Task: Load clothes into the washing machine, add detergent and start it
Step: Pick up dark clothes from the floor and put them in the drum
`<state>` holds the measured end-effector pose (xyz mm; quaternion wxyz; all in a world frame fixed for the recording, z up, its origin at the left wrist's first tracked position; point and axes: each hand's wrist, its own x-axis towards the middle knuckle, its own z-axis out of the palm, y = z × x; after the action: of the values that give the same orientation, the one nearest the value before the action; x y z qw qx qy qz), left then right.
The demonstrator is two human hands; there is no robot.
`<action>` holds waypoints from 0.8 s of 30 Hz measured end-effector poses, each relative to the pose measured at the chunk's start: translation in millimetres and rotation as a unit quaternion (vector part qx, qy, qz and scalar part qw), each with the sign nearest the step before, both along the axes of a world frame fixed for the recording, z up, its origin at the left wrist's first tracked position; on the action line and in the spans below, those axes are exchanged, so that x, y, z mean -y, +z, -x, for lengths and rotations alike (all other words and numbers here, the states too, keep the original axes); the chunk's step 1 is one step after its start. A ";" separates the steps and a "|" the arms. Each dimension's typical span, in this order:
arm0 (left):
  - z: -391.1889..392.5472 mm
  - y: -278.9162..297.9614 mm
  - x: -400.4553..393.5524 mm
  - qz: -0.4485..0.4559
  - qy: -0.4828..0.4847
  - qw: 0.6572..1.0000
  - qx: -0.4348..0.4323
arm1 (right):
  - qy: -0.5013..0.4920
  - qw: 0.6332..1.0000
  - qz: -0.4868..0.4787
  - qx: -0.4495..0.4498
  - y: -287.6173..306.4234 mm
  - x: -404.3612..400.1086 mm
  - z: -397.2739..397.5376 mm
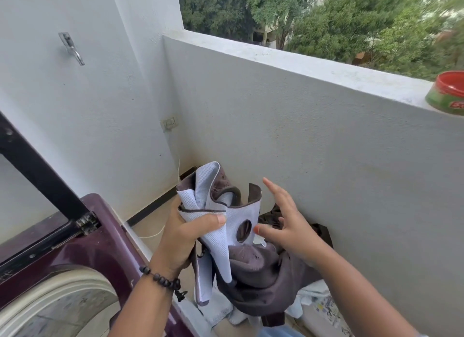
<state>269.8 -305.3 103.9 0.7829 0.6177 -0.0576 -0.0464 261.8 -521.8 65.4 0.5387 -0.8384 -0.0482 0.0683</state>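
Brown and white cloth, one garment (226, 226), is gripped in the left hand (185, 236), thumb on top. It hangs long, top to bottom, beside the one purple washing machine (100, 238), whose lid (37, 171) is up. The right hand (288, 223) is spread, fingers straight, near the cloth. More clothes (311, 301) lie below.

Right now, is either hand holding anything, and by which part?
The left hand grips the brown garment with the white mesh lining by its bunched upper end. The right hand is open beside it, holding nothing.
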 end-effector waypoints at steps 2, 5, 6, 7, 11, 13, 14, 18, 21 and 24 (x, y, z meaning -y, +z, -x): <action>1.2 4.0 2.4 -0.012 -0.018 1.000 0.004 | 0.033 0.997 0.062 -0.022 -6.1 9.4 -10.3; 1.1 6.9 3.6 -0.022 -0.006 1.000 0.001 | 0.016 0.998 0.052 -0.024 -14.9 23.5 -23.5; 0.6 7.8 3.0 -0.030 0.006 1.000 0.001 | -0.004 0.999 0.030 -0.027 -16.3 30.1 -27.6; -0.5 7.6 1.9 -0.040 0.018 0.999 0.000 | -0.024 0.999 -0.009 -0.029 -13.5 36.9 -29.8; -6.0 7.8 1.7 -0.057 0.062 0.996 -0.007 | -0.057 0.987 -0.151 0.014 17.8 69.2 -35.4; -9.6 8.1 7.6 -0.053 0.077 0.996 -0.009 | -0.034 0.976 -0.208 0.052 36.9 81.8 -37.3; -11.6 8.6 12.5 -0.051 0.084 0.995 -0.009 | -0.019 0.967 -0.246 0.067 47.0 86.4 -36.9; -21.2 12.2 43.2 -0.048 0.077 0.996 -0.011 | 0.002 0.937 -0.335 0.098 74.4 94.0 -36.8; -26.2 17.9 74.5 -0.035 0.057 0.998 -0.011 | -0.019 0.929 -0.342 0.141 78.3 92.8 -39.5; -26.9 24.1 102.1 -0.017 0.037 0.999 -0.010 | -0.046 0.937 -0.304 0.169 75.4 88.4 -42.8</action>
<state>296.7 -407.5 127.9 0.7744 0.6318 -0.0257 -0.0243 304.5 -610.1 140.8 0.7540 -0.6353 -0.1187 -0.1170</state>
